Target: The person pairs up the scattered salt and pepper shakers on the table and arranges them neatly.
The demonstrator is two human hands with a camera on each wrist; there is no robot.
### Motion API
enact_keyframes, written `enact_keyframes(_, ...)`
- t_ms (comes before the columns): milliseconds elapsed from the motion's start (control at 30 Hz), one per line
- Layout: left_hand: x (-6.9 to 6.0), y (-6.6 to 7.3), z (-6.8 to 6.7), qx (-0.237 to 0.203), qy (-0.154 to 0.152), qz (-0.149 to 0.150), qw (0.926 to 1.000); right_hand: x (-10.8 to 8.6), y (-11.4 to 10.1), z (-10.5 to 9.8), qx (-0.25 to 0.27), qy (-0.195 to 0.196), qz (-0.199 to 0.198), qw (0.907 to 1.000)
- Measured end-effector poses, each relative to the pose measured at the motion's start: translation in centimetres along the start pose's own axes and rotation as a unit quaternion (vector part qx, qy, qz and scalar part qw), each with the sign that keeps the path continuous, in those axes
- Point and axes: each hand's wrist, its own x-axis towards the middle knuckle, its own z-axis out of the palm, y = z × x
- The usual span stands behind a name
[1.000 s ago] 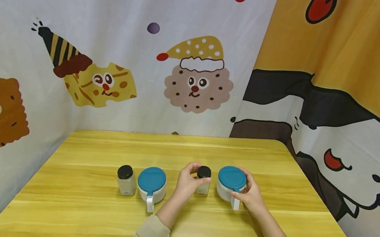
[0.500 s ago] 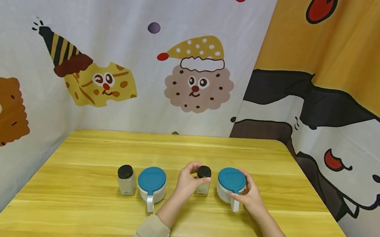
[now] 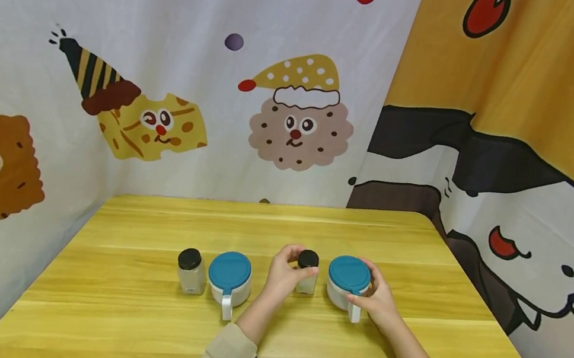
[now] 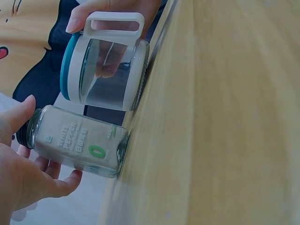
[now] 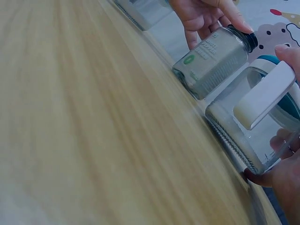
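My left hand (image 3: 282, 275) holds a small glass spice jar (image 4: 77, 140) by its black lid, thumb on the near side. Printed on the jar are the words white pepper and a green mark. Just right of it stands a clear glass canister (image 5: 229, 115) with a blue lid (image 3: 349, 273) and a white handle that points toward me. My right hand (image 3: 382, 298) grips this canister round its right side, thumb near the handle. Both containers are upright, close together with a small gap, their bases at the tabletop. Some right fingers show through the glass.
On the left of the wooden table (image 3: 129, 327) stand a second black-lidded spice jar (image 3: 192, 279) and a second blue-lidded canister (image 3: 230, 270), side by side. A patterned curtain (image 3: 188, 23) hangs behind the table's back edge and along the right side.
My right hand has drawn its canister slightly toward me. The left hand and its spice jar stay in place, as does the pair on the left.
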Motion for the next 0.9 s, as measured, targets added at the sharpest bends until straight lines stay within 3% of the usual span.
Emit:
enact_keyframes(533,0.09,-0.13,0.07,0.000,-0.005,0.001,1.0000,-0.04,0.31,-0.06,-0.014,-0.014,0.021,0.9996)
enact_keyframes(900,0.02,-0.16,0.22,0.005,-0.004,0.011,0.9999,0.05,0.31,-0.16,-0.040,-0.025,0.013,0.9988)
